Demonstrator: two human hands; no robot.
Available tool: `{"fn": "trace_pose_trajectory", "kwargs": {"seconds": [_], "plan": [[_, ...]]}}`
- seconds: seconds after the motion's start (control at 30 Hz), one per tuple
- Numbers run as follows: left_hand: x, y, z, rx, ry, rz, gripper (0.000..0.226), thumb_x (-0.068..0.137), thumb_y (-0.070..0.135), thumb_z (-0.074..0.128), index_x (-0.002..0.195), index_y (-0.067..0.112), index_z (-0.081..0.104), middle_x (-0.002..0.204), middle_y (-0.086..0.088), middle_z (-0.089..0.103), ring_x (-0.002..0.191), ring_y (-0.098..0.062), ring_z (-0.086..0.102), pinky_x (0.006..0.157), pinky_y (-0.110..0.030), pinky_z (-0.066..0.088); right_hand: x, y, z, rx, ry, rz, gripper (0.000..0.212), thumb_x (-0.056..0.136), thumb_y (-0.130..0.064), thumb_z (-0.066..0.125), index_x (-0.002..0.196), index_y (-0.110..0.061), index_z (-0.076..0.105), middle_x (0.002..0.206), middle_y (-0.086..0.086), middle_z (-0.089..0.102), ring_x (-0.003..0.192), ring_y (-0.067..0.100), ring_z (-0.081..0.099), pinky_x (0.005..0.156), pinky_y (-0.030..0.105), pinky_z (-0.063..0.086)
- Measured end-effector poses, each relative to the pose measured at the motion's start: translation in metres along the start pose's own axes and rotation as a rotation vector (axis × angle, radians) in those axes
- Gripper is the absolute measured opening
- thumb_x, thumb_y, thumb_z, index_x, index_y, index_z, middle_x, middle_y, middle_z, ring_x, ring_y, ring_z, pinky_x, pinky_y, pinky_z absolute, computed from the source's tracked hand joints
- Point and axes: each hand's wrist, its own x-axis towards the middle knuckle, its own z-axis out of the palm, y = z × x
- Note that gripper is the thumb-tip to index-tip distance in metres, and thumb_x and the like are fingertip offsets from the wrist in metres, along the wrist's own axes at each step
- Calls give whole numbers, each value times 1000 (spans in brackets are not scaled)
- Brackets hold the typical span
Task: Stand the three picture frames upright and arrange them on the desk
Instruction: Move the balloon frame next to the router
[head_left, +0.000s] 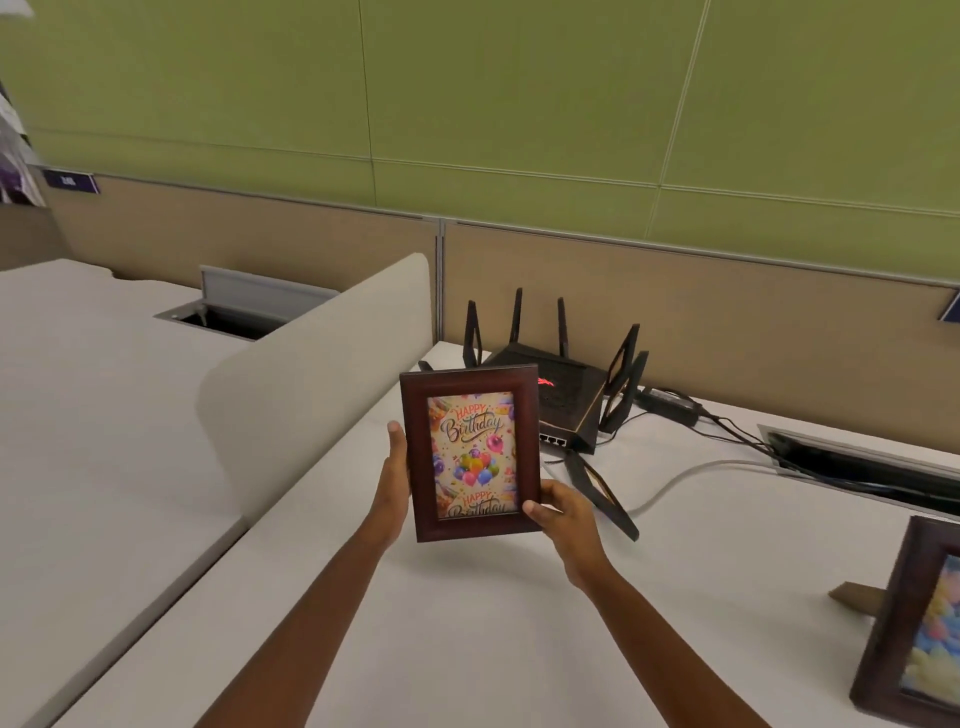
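Head view: both hands are up on the birthday frame (471, 453), a dark wooden frame with balloons and "Happy Birthday" lettering, held upright just in front of the black router (550, 397). The left hand (393, 475) grips the frame's left edge, thumb on the front; the right hand (563, 512) clasps its lower right corner. Whether its base touches the desk (467, 623) I cannot tell. Well right of the router, at the picture's edge, a second frame (914, 623) stands on its prop.
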Motion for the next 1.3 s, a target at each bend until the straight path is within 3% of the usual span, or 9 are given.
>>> {"fn": "trace_pose_trajectory", "kwargs": {"seconds": [0.1,0.2,0.33,0.43,0.57,0.9,1.07,1.2,1.3], "plan": [[16,1,-17,2,35,15,53,93,49,4,99,37,56,109,1,61,77,-3,66,63,-16,56,21,1,20,-19,-25,8,13,88,-7,53,97,-14,58,98,3,63,88,16,62,61,17,52],[34,-3,-31,-45,61,10,56,92,49,4,112,29,52,112,2,59,81,-4,64,62,-15,56,41,5,38,2,-36,8,15,87,-2,52,93,-15,58,100,7,62,94,22,60,71,21,52],[57,-13,-46,-58,117,-15,59,93,48,6,121,21,49,113,1,58,87,-12,61,66,-17,53,67,13,55,-3,-46,31,17,86,1,52,99,-8,58,102,11,62,98,26,59,85,37,52],[72,-22,-58,-35,152,-9,55,93,49,9,107,26,57,107,1,62,86,-12,64,65,-18,54,83,23,66,11,-49,58,21,86,1,52,106,-1,57,103,13,61,99,27,59,89,41,51],[83,-33,-69,-25,185,-15,50,91,50,16,85,36,63,86,8,68,69,-2,70,54,-13,56,95,38,77,28,-76,101,23,85,2,53,108,-3,57,104,10,62,97,23,59,84,32,51],[81,-37,-73,30,201,-28,48,93,48,14,86,38,60,89,8,66,68,1,70,54,-10,54,99,45,84,-30,-70,125,31,85,0,53,116,-3,55,113,12,63,99,23,60,83,26,50],[73,-33,-69,42,186,-39,48,93,47,11,111,29,52,111,0,59,94,-15,61,79,-25,50,97,38,82,-137,-107,125,36,88,-5,53,123,-5,49,122,12,60,100,18,57,83,22,47],[59,-36,-65,53,198,-18,44,95,43,14,122,26,45,119,-4,56,99,-16,60,75,-20,52,88,35,75,-146,-135,172,52,85,-5,57,133,-6,37,134,17,51,116,26,52,96,33,44],[45,-47,-63,99,273,-11,47,96,40,19,130,16,38,135,-12,48,123,-28,48,101,-42,44,73,36,67,-228,-130,168,63,83,-8,62,137,-6,30,141,15,42,129,26,42,104,32,35]]}}
